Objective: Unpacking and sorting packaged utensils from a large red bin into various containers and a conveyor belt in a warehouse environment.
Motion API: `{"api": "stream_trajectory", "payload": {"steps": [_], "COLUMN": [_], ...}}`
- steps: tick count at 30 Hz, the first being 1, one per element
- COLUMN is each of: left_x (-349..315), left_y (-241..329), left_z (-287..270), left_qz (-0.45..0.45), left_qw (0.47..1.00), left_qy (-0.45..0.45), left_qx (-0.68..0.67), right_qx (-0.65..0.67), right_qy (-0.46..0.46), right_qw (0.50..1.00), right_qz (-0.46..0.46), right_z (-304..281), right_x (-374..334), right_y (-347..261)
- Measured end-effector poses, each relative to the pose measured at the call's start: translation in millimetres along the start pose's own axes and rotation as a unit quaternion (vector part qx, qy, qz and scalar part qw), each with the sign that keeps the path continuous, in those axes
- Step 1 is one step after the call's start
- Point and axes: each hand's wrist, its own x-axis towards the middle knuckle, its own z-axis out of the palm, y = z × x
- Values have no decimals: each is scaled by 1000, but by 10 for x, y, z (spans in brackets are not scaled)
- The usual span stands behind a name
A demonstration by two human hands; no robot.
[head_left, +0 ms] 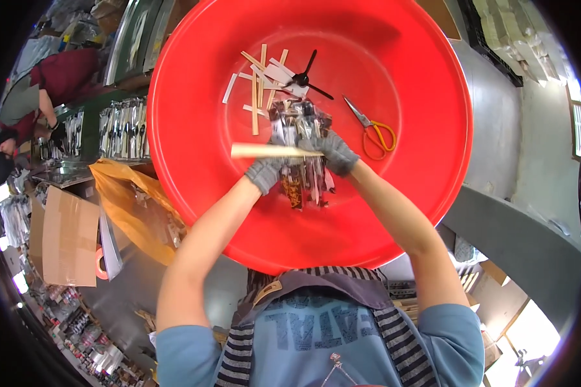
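Grey gloves cover both my hands, which are closed on a bundle of packets in clear and dark wrapping [297,119] inside a big red tub [426,129]. My left hand [266,171] grips the bundle's left side, and my right hand [337,153] its right side. Across the bundle and above my left hand is a pale wooden stick [265,151], partly blurred; whether a hand holds it I cannot tell. Farther off in the tub lie several loose wooden sticks [254,93] among white paper strips [230,88]. Scissors with orange handles [372,132] rest right of my right hand.
A black three-armed piece [301,79] lies on the tub floor beyond the bundle. Left of the tub are an orange sack [132,200], a cardboard box [70,235] and rows of wrapped packets [124,129]. Another person [42,90] works at the far left.
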Motion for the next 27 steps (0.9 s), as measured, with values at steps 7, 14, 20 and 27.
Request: {"api": "stream_trajectory", "payload": {"steps": [7,14,20,27], "left_x": [-653,-719,-886,-469], "left_y": [70,-53,150,-262], "left_z": [57,508,619,295], "left_qz": [34,23,105,279], "left_qw": [876,901,587,557], "left_qy": [-59,-50,-106,-147], "left_qx": [478,430,795,768], "right_qx": [-253,-165,-224,-380], "right_qy": [-132,-40,-99,-8], "right_qw": [953,975,952,880], "right_qz": [-100,-145,-183,-285], "right_z": [184,204,208,227], "right_x": [-598,-723,-955,-943], "right_y": [-293,61,-154,-56]}}
